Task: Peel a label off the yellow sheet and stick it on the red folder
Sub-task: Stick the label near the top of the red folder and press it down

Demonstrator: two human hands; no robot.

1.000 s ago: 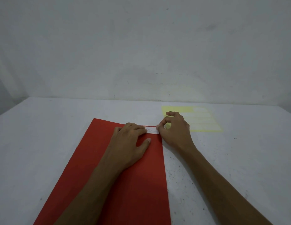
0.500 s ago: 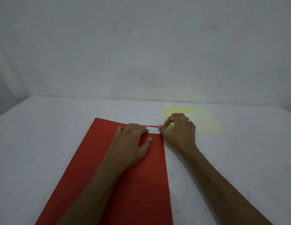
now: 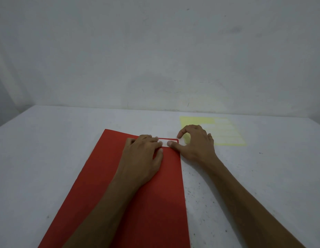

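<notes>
A red folder (image 3: 137, 203) lies flat on the white table, running from the bottom edge of the head view up to the middle. A white label (image 3: 165, 141) lies flat at the folder's top right corner. My left hand (image 3: 145, 154) rests palm down on the folder, its fingertips on the label's left end. My right hand (image 3: 195, 142) sits just right of the folder, its thumb tip pressing on the label's right end and its index finger curled above, holding nothing. The yellow label sheet (image 3: 225, 133) lies behind my right hand, partly hidden by it.
The white table (image 3: 48, 158) meets a grey wall (image 3: 155, 51) at the back. Small dark specks mark the table right of the folder.
The label, pinched by my right thumb and index finger a second ago, now lies flat on the folder. My right index finger has lifted off and my thumb presses the label's end.
</notes>
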